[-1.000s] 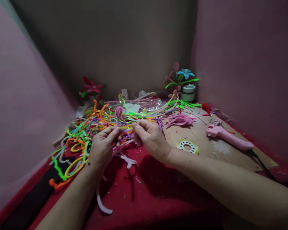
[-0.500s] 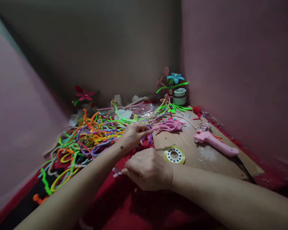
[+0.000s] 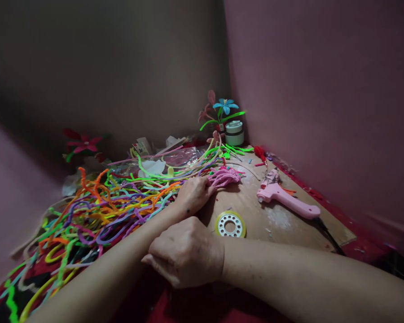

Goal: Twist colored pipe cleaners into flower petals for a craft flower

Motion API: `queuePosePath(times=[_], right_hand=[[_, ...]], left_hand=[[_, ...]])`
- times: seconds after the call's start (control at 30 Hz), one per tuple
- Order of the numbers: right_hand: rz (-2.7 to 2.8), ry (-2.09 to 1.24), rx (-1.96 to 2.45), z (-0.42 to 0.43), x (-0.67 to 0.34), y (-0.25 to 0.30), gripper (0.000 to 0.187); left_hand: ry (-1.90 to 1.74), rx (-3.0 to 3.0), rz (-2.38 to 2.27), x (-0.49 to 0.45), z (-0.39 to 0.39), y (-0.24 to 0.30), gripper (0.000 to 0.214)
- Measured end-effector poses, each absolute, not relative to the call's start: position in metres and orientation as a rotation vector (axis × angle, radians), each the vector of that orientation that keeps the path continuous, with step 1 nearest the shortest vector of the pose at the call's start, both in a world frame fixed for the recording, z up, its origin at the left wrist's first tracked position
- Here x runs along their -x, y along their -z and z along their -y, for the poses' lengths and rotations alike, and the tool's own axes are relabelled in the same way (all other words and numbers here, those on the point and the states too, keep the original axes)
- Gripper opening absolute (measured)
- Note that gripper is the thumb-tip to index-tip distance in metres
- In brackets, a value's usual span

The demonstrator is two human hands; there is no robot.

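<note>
My left hand (image 3: 195,194) reaches to the board's near-left edge, its fingers closed at the left end of a bundle of pink pipe cleaners (image 3: 226,177). Nearer to me, my right hand (image 3: 187,252) is curled into a fist with the thumb side to the left; whatever its fingers hold is hidden. It crosses in front of my left forearm. Just right of both hands, a roll of yellow tape (image 3: 239,219) with a white perforated core lies flat.
Tangled colourful pipe cleaners (image 3: 121,202) cover the left side. A pink glue gun (image 3: 289,201) with a cord lies on the wooden board (image 3: 256,242). Behind stand a pale lidded jar (image 3: 234,133), a blue flower (image 3: 226,106) and a red flower (image 3: 85,143), close to the walls.
The view has swung right, so things sit further left. My left hand has come closer to the pink bundle. A pale scrap seen by my right fingertips no longer shows.
</note>
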State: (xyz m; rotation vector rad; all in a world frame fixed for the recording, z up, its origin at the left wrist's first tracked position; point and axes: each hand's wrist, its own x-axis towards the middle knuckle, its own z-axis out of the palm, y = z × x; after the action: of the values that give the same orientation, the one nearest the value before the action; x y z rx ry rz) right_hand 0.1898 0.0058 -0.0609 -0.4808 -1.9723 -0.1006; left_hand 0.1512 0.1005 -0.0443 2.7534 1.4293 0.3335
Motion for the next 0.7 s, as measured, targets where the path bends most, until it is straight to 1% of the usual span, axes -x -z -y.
queuePosePath(times=[0.2, 0.33, 0.4, 0.47, 0.63, 0.7], right_hand=[[2.014, 0.076, 0.509, -0.008, -0.191, 0.06, 0.032], [2.042, 0.067, 0.524, -0.008, -0.19, 0.061, 0.032], [2.022, 0.075, 0.525, -0.008, -0.19, 0.062, 0.033], [1.999, 0.087, 0.517, -0.007, -0.189, 0.062, 0.034], [2.012, 0.088, 0.514, -0.005, -0.187, 0.062, 0.034], [2.053, 0.086, 0.531, -0.006, -0.187, 0.062, 0.035]], left_hand=[[-0.462, -2.687, -1.462, -0.15, -0.102, 0.038, 0.022], [-0.68, -2.621, -1.341, -0.14, -0.101, 0.033, 0.022], [-0.71, -2.658, -1.252, -0.136, -0.099, 0.033, 0.021], [-0.635, -2.739, -1.137, -0.133, -0.095, 0.034, 0.019], [-0.244, -2.903, -0.927, -0.132, -0.089, 0.036, 0.018], [-0.196, -2.857, -0.902, -0.134, -0.091, 0.03, 0.02]])
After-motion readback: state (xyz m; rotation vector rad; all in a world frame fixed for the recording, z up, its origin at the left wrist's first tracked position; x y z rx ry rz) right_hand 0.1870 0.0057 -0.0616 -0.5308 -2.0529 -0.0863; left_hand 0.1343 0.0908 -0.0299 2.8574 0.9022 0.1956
